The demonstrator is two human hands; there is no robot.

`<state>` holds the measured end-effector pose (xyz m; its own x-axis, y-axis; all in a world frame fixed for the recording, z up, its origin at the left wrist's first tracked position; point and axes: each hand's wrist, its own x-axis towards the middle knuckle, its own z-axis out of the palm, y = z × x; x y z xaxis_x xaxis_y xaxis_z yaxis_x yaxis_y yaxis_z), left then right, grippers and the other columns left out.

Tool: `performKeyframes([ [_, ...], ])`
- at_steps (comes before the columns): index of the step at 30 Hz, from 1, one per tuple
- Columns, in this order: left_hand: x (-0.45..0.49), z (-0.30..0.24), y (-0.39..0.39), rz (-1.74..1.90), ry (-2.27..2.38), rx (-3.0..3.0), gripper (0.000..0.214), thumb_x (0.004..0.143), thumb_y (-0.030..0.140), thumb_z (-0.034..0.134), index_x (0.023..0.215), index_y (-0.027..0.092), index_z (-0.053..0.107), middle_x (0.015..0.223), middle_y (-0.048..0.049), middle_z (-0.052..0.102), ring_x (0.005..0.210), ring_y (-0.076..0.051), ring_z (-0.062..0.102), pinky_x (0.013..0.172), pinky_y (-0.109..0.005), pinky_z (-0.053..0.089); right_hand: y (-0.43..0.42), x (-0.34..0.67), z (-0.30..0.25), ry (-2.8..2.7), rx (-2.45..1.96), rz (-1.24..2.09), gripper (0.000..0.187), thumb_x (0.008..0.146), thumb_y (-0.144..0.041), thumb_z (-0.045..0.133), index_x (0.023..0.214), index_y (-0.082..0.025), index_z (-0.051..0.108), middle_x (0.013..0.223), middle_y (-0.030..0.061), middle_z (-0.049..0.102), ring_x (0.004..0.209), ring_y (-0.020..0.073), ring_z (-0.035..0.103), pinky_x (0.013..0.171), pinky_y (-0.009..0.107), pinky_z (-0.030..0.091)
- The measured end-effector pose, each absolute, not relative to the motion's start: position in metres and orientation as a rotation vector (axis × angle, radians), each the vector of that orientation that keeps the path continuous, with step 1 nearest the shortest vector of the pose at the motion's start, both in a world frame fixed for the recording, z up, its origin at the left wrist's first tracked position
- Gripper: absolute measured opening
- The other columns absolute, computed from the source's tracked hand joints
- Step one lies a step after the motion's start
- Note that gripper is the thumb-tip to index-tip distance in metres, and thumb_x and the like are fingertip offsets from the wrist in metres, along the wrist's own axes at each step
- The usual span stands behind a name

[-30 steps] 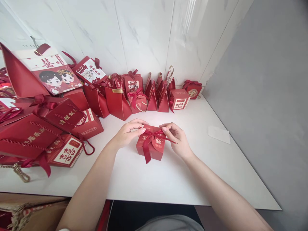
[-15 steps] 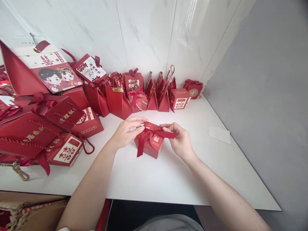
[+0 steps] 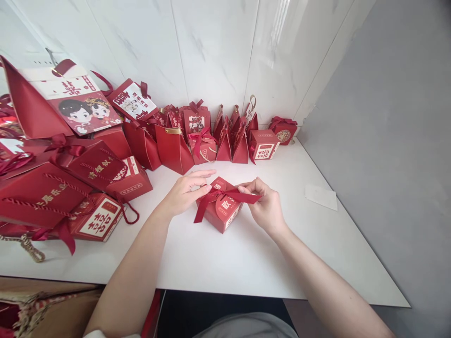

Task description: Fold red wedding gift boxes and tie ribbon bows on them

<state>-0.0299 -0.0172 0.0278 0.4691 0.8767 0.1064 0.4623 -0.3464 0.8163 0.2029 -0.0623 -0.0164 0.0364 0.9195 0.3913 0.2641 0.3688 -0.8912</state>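
A small red gift box point(image 3: 221, 212) with gold characters sits on the white table point(image 3: 218, 256) in front of me, turned corner-on. A dark red ribbon point(image 3: 225, 198) is tied across its top, one tail hanging off the left side. My left hand point(image 3: 185, 191) pinches the ribbon at the box's left top edge. My right hand point(image 3: 267, 206) pinches the ribbon's right end, pulled out sideways from the knot. A round red tag hangs at the knot.
Many red gift bags and boxes point(image 3: 70, 164) crowd the left side and the back along the marble wall. A red cube box point(image 3: 262, 144) and another small box point(image 3: 283, 130) stand at the back right. A white paper slip point(image 3: 321, 196) lies at right.
The box has turned from facing me square to corner-on. The ribbon's left tail swung from the front face to the left side. Both hands stayed on the ribbon.
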Motion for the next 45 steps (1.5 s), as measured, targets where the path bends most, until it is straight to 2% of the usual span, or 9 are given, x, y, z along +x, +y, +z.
performKeyframes([
  [3,-0.029,0.022,-0.015,0.683,1.078,1.829,0.024,0.09,0.037,0.057,0.083,0.02,0.073,0.134,-0.0054,0.063,0.125,-0.029,0.056,0.103,-0.043,0.045,-0.065,0.201,-0.016,-1.438,-1.117,0.841,0.028,0.089,-0.043,0.069,0.073,-0.021,0.062,0.081,0.0021,0.071,0.074,0.0192,0.065,0.088,0.039,0.049],
  [6,-0.02,0.015,-0.015,0.778,1.065,1.624,0.027,0.088,0.044,0.061,0.091,0.018,0.069,0.116,-0.0086,0.07,0.104,-0.027,0.066,0.087,-0.039,0.053,-0.065,0.199,-0.017,-1.393,-1.087,0.913,0.028,0.087,-0.043,0.072,0.074,-0.02,0.065,0.078,0.0019,0.069,0.074,0.0183,0.063,0.074,0.032,0.049],
  [9,-0.009,0.012,-0.019,0.8,1.107,1.547,0.035,0.08,0.049,0.07,0.097,0.02,0.061,0.107,-0.0052,0.07,0.088,-0.022,0.068,0.075,-0.034,0.054,-0.065,0.197,-0.016,-1.41,-1.05,0.903,0.025,0.09,-0.042,0.068,0.077,-0.02,0.065,0.087,0.0028,0.071,0.082,0.0189,0.065,0.08,0.032,0.049],
  [14,-0.005,0.019,-0.025,0.671,1.152,1.55,0.05,0.072,0.044,0.08,0.112,0.024,0.057,0.107,-0.0031,0.067,0.094,-0.022,0.067,0.077,-0.033,0.055,-0.063,0.195,-0.016,-1.463,-1.03,0.838,0.024,0.094,-0.039,0.063,0.079,-0.02,0.064,0.098,0.0045,0.07,0.09,0.0192,0.065,0.085,0.032,0.049],
  [20,-0.009,0.02,-0.023,0.531,1.054,1.429,0.055,0.068,0.035,0.084,0.114,0.025,0.056,0.104,-0.0029,0.067,0.093,-0.022,0.068,0.077,-0.033,0.056,-0.058,0.195,-0.022,-1.446,-1.09,0.852,0.026,0.093,-0.042,0.063,0.078,-0.02,0.061,0.087,0.0032,0.067,0.081,0.0179,0.062,0.07,0.028,0.049],
  [28,-0.008,0.019,-0.024,0.509,1.029,1.377,0.056,0.066,0.03,0.085,0.113,0.023,0.055,0.101,-0.0025,0.067,0.088,-0.02,0.067,0.076,-0.033,0.056,-0.055,0.19,-0.03,-1.339,-1.204,0.922,0.034,0.087,-0.049,0.068,0.073,-0.019,0.062,0.075,0.0018,0.065,0.067,0.0162,0.058,0.064,0.029,0.047],
  [32,-0.007,0.02,-0.026,0.526,1.044,1.392,0.055,0.065,0.029,0.084,0.111,0.024,0.056,0.098,-0.0014,0.067,0.088,-0.021,0.068,0.074,-0.032,0.056,-0.054,0.192,-0.035,-1.291,-1.181,1.003,0.037,0.088,-0.055,0.064,0.081,-0.019,0.061,0.079,0.002,0.066,0.071,0.0171,0.061,0.069,0.029,0.048],
  [39,-0.002,0.009,-0.021,0.873,1.222,1.479,0.052,0.07,0.045,0.08,0.113,0.024,0.058,0.11,-0.0035,0.068,0.098,-0.023,0.067,0.085,-0.035,0.054,-0.056,0.199,-0.039,-1.338,-1.145,1.157,0.046,0.092,-0.064,0.053,0.113,-0.023,0.055,0.121,0.0062,0.063,0.102,0.0211,0.062,0.086,0.034,0.051],
  [45,-0.028,0.01,-0.007,0.812,1.079,1.421,0.065,0.085,0.071,0.049,0.127,0.022,0.058,0.13,-0.012,0.063,0.119,-0.029,0.061,0.105,-0.043,0.045,-0.056,0.199,-0.046,-1.332,-1.17,1.135,0.048,0.097,-0.064,0.043,0.124,-0.027,0.055,0.132,0.0056,0.06,0.119,0.0236,0.057,0.103,0.041,0.045],
])
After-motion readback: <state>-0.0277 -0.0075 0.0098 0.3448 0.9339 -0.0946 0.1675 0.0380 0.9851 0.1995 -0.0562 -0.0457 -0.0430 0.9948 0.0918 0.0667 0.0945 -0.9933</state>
